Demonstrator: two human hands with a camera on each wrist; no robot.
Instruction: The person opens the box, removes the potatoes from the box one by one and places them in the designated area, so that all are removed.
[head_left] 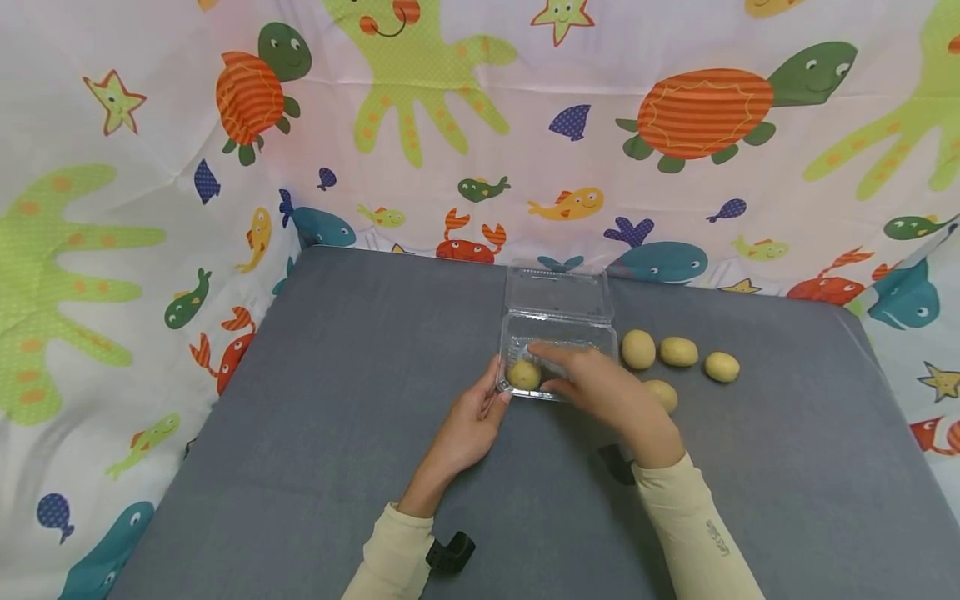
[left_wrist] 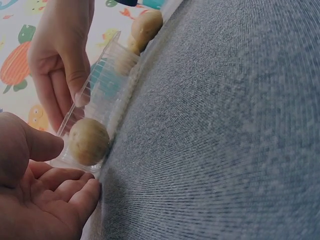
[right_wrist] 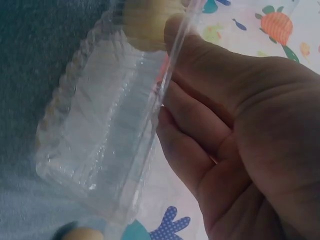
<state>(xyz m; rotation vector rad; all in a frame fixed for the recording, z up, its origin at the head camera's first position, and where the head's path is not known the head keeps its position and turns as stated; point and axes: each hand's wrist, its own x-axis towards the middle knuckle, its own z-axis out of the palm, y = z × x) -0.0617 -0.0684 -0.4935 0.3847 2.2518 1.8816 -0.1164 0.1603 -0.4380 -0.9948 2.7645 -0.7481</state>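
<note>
A clear plastic clamshell container point(head_left: 577, 333) stands with its lid point(head_left: 558, 293) folded back. One small yellow potato point(head_left: 523, 374) lies inside at the front left corner, also seen in the left wrist view as a round potato point(left_wrist: 89, 142). My left hand point(head_left: 468, 425) holds that corner between thumb and fingers. Over the container reaches my right hand point(head_left: 600, 387), its fingers loosely extended and nothing gripped in them. In the right wrist view, the thumb point(right_wrist: 182, 37) is close to the potato; whether it touches is unclear.
Several loose potatoes lie on the grey table right of the container, among them a potato point(head_left: 638, 349) beside its wall and another potato point(head_left: 662, 396) partly behind my right wrist. A patterned cloth point(head_left: 450, 108) with sea animals hangs along the back and sides.
</note>
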